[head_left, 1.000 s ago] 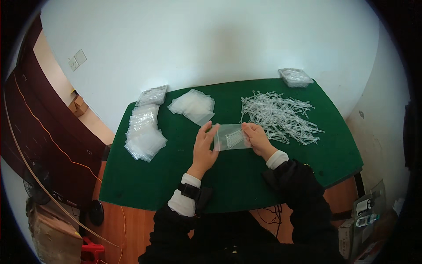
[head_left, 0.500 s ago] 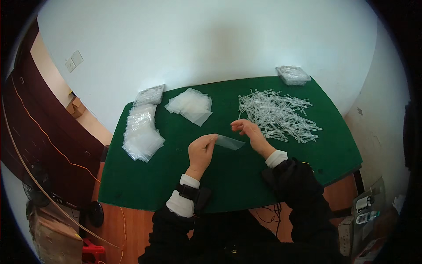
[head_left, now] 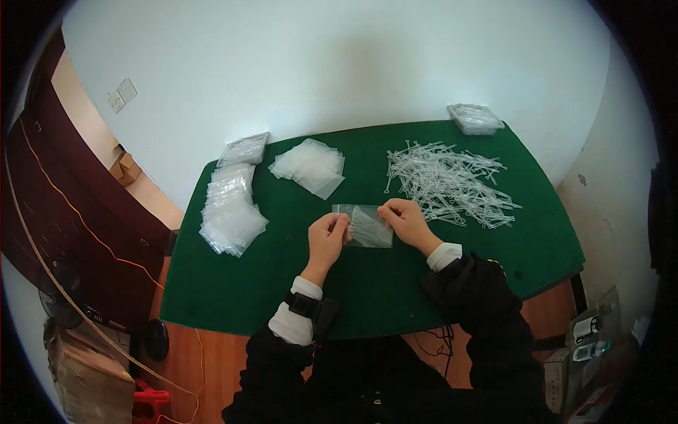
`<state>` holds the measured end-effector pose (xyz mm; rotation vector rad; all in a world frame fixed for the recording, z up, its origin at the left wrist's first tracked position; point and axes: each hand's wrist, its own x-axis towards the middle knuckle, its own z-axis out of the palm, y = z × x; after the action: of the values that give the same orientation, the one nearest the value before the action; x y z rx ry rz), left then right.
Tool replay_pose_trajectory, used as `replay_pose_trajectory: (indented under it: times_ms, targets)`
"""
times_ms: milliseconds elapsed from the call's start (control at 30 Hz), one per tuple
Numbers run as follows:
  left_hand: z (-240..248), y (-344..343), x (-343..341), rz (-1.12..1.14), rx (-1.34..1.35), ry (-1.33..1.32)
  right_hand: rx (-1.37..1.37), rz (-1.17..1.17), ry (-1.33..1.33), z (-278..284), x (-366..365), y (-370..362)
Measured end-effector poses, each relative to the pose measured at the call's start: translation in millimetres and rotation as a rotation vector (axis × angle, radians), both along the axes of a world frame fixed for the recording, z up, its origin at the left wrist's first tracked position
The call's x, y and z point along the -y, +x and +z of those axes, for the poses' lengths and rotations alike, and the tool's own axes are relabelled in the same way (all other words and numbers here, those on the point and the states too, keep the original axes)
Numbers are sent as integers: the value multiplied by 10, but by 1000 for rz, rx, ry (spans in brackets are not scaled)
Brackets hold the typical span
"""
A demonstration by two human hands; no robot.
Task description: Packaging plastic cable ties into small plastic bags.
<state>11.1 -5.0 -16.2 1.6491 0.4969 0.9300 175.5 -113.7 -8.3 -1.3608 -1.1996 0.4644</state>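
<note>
A small clear plastic bag [head_left: 370, 232] is stretched between my hands above the green table. My left hand [head_left: 326, 244] pinches its left end between thumb and fingers. At its upper right corner my right hand [head_left: 409, 223] is closed on the bag, thumb on top. Pale streaks show in the bag; whether they are contents or creases I cannot tell. Just beyond my right hand lies a loose heap of thin clear sticks with looped ends [head_left: 452, 184]. Flat clear bags [head_left: 309, 167] lie in a loose pile beyond my left hand.
Along the left of the green table [head_left: 240, 290] runs an overlapping row of clear bags [head_left: 232, 212], with a clear packet [head_left: 244, 150] at its far end. Another stack of clear packets [head_left: 476, 119] sits at the far right corner. A white wall [head_left: 296, 63] rises behind the table.
My right hand has come in to the bag and now grips its right side, where before it was apart with fingers spread. The bag has turned its broad side upward.
</note>
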Motion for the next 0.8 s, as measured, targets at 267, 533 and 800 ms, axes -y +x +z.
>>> replay_pose_trajectory:
  times_ms: [267,533,800]
  targets:
    - [-47,-17,-69,7,-13,-99,-31,-36,-50,-58,-14,90]
    - [72,-11,87,-299,-134,-205,-306,-43,-110,129,30,66]
    - [63,-2,178,-445,-278,-71,-100,342,-224,48,59,36]
